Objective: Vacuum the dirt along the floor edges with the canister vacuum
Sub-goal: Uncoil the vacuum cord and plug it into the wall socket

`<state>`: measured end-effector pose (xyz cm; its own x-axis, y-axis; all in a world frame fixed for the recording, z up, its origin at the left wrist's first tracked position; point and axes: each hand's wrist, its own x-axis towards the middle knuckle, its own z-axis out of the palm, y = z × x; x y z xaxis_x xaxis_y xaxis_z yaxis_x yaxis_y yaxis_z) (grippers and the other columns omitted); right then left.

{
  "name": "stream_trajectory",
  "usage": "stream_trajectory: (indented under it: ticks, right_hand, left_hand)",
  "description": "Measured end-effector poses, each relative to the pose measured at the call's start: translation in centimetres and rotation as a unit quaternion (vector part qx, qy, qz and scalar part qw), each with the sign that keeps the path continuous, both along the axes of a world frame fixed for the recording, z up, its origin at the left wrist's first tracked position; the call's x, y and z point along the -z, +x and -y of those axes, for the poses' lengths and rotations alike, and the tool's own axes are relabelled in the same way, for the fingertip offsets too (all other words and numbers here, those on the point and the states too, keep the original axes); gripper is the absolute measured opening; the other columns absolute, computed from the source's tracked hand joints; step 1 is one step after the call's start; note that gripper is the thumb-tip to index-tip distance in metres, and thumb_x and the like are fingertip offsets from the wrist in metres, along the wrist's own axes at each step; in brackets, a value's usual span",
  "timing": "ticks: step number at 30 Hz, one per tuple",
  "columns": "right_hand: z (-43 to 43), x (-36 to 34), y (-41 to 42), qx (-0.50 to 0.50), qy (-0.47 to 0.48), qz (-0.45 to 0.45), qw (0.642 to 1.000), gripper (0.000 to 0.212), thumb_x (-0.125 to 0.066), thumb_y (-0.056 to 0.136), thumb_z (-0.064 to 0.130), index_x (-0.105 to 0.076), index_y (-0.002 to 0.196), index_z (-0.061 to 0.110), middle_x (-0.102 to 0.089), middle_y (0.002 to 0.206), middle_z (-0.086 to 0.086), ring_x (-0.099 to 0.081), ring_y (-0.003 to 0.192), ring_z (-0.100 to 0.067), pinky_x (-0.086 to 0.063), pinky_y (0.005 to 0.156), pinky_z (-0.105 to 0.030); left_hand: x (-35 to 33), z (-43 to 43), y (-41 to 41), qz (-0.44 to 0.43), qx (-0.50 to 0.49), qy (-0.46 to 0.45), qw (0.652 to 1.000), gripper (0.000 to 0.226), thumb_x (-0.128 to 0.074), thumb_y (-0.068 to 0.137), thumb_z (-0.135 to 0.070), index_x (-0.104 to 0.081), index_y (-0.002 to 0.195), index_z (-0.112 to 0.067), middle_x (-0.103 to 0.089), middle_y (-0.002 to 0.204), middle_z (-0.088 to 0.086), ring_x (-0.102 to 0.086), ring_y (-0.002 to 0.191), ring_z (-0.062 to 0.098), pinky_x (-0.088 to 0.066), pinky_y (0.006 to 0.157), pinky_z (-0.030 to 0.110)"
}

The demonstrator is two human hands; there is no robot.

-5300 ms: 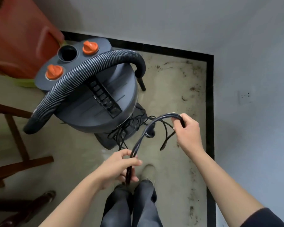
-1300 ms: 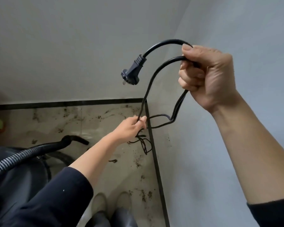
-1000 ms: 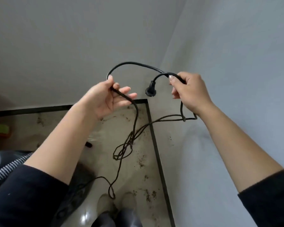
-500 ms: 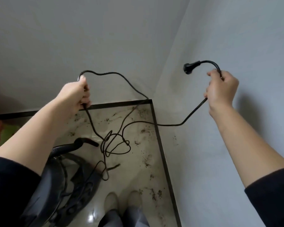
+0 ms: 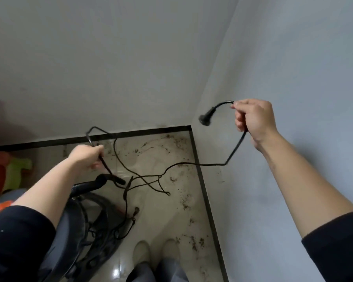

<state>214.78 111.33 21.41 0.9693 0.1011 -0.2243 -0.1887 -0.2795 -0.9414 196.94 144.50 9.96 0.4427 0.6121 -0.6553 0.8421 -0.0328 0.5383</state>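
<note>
My right hand (image 5: 254,119) is raised near the right wall and grips the black power cord (image 5: 194,164) a short way behind its plug (image 5: 205,118), which hangs free and points left. My left hand (image 5: 88,157) is lower, over the floor, closed on another stretch of the same cord. Between the hands the cord sags in loose tangled loops above the floor. The grey canister vacuum (image 5: 73,237) stands at the lower left, partly hidden by my left arm, with its black hose end (image 5: 102,179) curving just under my left hand. Dirt specks (image 5: 183,200) lie along the floor edge.
A black skirting strip (image 5: 204,190) borders the tiled floor along both walls that meet in the corner. A red and green object (image 5: 10,169) sits at the far left. My two pale shoes (image 5: 157,255) stand near the bottom centre. More cord lies coiled over the vacuum's base (image 5: 102,235).
My left hand has dropped lower with its stretch of cord and the tangle has loosened. My right hand has barely moved; the plug now droops down and left.
</note>
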Motion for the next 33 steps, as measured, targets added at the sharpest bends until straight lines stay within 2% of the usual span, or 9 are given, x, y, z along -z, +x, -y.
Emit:
stream_trajectory:
  ticks: [2,6,9,11,16,22,27,31,33]
  right_hand:
    - [-0.5,-0.3,-0.6,-0.039,0.108,-0.095,0.989,0.016,-0.052,0.091,0.009,-0.059,0.077,0.007,-0.035,0.046,0.003,-0.029,0.039,-0.012,-0.022,0.045,-0.023]
    - [-1.9,-0.2,-1.9,-0.161,0.147,-0.141,0.966,0.018,-0.051,0.097,0.021,-0.062,0.096,0.007,-0.027,0.044,0.003,-0.022,0.039,-0.012,-0.020,0.044,-0.025]
    - [-2.7,0.2,-2.8,-0.177,0.198,-0.142,0.954,0.018,-0.046,0.099,0.011,-0.061,0.101,0.002,-0.046,0.056,0.000,-0.040,0.049,-0.013,-0.036,0.050,-0.023]
    - [-2.9,0.9,-2.9,-0.174,0.227,-0.171,0.943,0.017,-0.046,0.097,0.008,-0.061,0.101,0.000,-0.046,0.060,0.000,-0.039,0.052,-0.011,-0.035,0.052,-0.022]
    - [-3.4,4.7,-3.2,-0.185,0.152,-0.216,0.947,0.030,-0.046,0.100,0.030,-0.064,0.103,0.006,-0.019,0.045,0.006,-0.015,0.040,-0.008,-0.013,0.043,-0.023]
    - [-5.0,10.5,-2.8,-0.097,0.157,-0.159,0.970,0.024,-0.042,0.101,0.010,-0.060,0.108,-0.004,-0.046,0.060,0.004,-0.032,0.056,-0.010,-0.028,0.052,-0.020]
    - [-6.3,17.5,-4.5,-0.029,0.145,-0.227,0.963,0.017,-0.049,0.099,0.037,-0.053,0.090,0.023,-0.019,0.057,0.004,-0.014,0.048,-0.009,-0.010,0.041,-0.022]
    - [-6.1,24.9,-6.5,0.056,0.216,-0.288,0.931,0.015,-0.047,0.101,0.025,-0.055,0.094,0.014,-0.037,0.055,0.003,-0.034,0.047,-0.010,-0.031,0.043,-0.020]
    - [-5.9,28.2,-7.0,0.091,0.257,-0.308,0.911,0.016,-0.044,0.102,0.017,-0.056,0.096,0.007,-0.046,0.058,0.001,-0.044,0.050,-0.011,-0.039,0.049,-0.021]
  left_hand:
    - [2.5,2.0,-0.3,-0.026,0.020,-0.038,0.999,0.021,-0.056,0.092,-0.013,-0.064,0.078,0.001,-0.055,0.045,0.010,-0.046,0.030,0.016,-0.035,0.033,0.014]
    - [8.4,5.5,-1.9,-0.058,-0.001,-0.075,0.995,0.023,-0.054,0.096,-0.011,-0.063,0.079,0.002,-0.054,0.053,0.013,-0.047,0.038,0.022,-0.034,0.037,0.017]
    - [11.9,6.3,-3.2,-0.047,-0.070,-0.051,0.995,0.025,-0.050,0.098,-0.013,-0.065,0.089,0.006,-0.057,0.070,0.016,-0.052,0.062,0.028,-0.040,0.058,0.031]
    - [13.0,6.8,-3.6,-0.033,-0.085,-0.032,0.995,0.026,-0.046,0.098,-0.013,-0.065,0.096,0.006,-0.064,0.076,0.016,-0.059,0.076,0.031,-0.047,0.073,0.038]
    - [12.5,6.4,-3.9,-0.047,0.103,0.161,0.980,0.030,-0.040,0.102,-0.017,-0.057,0.118,0.002,-0.061,0.114,0.032,-0.054,0.109,0.048,-0.042,0.088,0.045]
    - [10.7,0.9,-0.4,-0.026,0.266,0.341,0.901,0.038,-0.045,0.098,-0.016,-0.052,0.135,-0.009,-0.059,0.113,0.030,-0.058,0.096,0.050,-0.044,0.075,0.046]
    - [17.0,1.3,0.2,-0.142,0.391,0.193,0.889,0.042,-0.049,0.095,-0.019,-0.051,0.136,-0.015,-0.050,0.129,0.017,-0.059,0.101,0.036,-0.051,0.078,0.039]
    - [23.6,5.8,0.5,-0.166,0.443,0.032,0.880,0.074,-0.061,0.090,-0.032,-0.024,0.154,-0.025,-0.026,0.153,0.017,-0.036,0.136,0.036,-0.040,0.104,0.035]
    - [26.4,9.4,1.5,-0.140,0.481,-0.026,0.865,0.090,-0.072,0.082,-0.036,-0.017,0.154,-0.037,-0.017,0.151,0.017,-0.022,0.141,0.035,-0.034,0.109,0.035]
